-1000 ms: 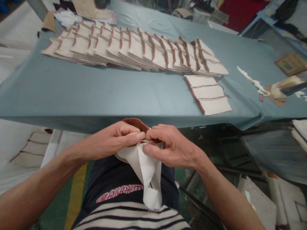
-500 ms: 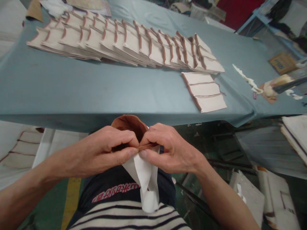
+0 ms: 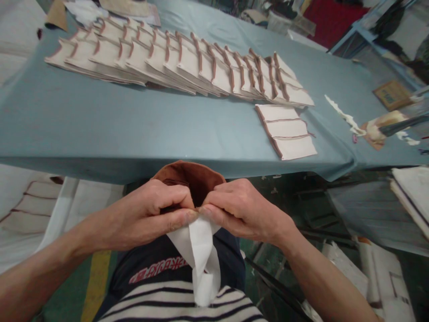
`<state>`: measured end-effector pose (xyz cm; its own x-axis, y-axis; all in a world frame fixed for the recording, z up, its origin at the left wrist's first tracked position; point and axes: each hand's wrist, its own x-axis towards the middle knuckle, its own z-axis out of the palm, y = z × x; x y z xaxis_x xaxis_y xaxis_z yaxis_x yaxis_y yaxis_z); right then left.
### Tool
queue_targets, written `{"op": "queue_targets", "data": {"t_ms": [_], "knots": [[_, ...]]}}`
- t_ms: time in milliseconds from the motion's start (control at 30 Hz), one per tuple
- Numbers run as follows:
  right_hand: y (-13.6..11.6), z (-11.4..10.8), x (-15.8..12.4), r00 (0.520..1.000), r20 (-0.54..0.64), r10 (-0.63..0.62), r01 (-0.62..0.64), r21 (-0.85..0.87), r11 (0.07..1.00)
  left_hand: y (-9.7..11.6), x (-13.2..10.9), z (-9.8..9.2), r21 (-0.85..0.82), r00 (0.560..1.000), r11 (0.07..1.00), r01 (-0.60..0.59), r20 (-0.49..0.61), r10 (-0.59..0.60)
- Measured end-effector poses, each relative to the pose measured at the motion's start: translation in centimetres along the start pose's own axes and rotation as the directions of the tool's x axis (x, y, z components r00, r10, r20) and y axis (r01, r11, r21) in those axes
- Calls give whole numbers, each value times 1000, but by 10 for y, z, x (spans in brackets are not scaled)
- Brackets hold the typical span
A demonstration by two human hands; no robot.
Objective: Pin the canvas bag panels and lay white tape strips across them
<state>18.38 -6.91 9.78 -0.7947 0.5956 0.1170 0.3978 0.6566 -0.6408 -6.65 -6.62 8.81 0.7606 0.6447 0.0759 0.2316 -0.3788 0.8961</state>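
Observation:
Between my two hands, just off the table's front edge, is a brown fabric piece (image 3: pixel 209 175) with a curved, open top. My left hand (image 3: pixel 157 212) pinches its near edge between thumb and fingers. Close beside it, almost touching, my right hand (image 3: pixel 243 210) pinches the same edge. From under the thumbs a white strip (image 3: pixel 202 250) hangs down, folded and curled at its lower end, in front of my dark apron (image 3: pixel 134 261). The fingers hide how the strip joins the brown edge.
On the blue-covered table (image 3: pixel 134 120) lies a long overlapping row of cream panels with brown edging (image 3: pixel 187 58). One similar panel (image 3: pixel 286 132) lies nearer me. To the right are a cardboard box (image 3: pixel 392 95) and a pale crumpled strip (image 3: pixel 345 115). White panels (image 3: pixel 385 268) stand below right.
The brown piece has opened wider at the top, showing more of its inside. My right hand has shifted slightly right and down, and the white strip hangs a little lower.

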Motion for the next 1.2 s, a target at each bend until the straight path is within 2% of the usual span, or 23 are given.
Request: {"op": "queue_targets", "data": {"t_ms": [67, 133, 233, 300, 367, 433, 533, 633, 733, 800, 933, 1033, 1133, 1200], "knots": [[0, 7, -4, 998, -47, -30, 28, -34, 999, 1, -2, -1, 17, 1000, 1000, 5, 24, -5], [-2, 15, -8, 995, -93, -47, 51, 31, 998, -1, -3, -1, 32, 999, 999, 4, 38, -5], [-4, 23, -12, 993, -118, 7, 15, 178, 984, -10, -5, 0, 81, 998, 995, -57, 18, 56], [-4, 26, -15, 994, -101, 47, -26, 199, 980, -19, -6, 2, 140, 994, 985, -100, -32, 105], [-4, 24, -16, 995, -87, 42, -31, 128, 991, -27, -7, 4, 187, 989, 976, -112, -76, 128], [-7, 19, -16, 998, -65, 15, -16, -17, 1000, -29, -8, 5, 192, 987, 975, -112, -90, 131], [-14, 9, -15, 1000, 9, -28, 29, -214, 976, -19, -10, 2, 108, 994, 989, -105, -22, 107], [-24, 1, -13, 997, 42, -58, 68, -303, 951, -2, -9, -3, 28, 996, 998, -48, 71, 46], [-31, -2, -11, 997, 38, -64, 73, -367, 927, 14, -5, -5, 87, 994, 996, -7, 109, -3], [-35, -2, -11, 997, 39, -60, 71, -389, 918, 20, -4, -4, 152, 995, 988, -34, 100, 19], [-45, -4, -13, 997, 3, -79, 74, -365, 928, 23, -9, 3, 232, 993, 966, -115, 54, 105], [-50, -7, -16, 994, -34, -102, 86, -327, 941, 27, -15, 10, 192, 994, 976, -102, 47, 94], [-45, -6, -17, 991, -54, -124, 112, -187, 976, 32, -18, 19, 188, 997, 979, -75, -6, 78], [-35, 0, -15, 983, -123, -137, 125, -94, 988, 35, -19, 25, 221, 994, 973, -67, -75, 85]]}}
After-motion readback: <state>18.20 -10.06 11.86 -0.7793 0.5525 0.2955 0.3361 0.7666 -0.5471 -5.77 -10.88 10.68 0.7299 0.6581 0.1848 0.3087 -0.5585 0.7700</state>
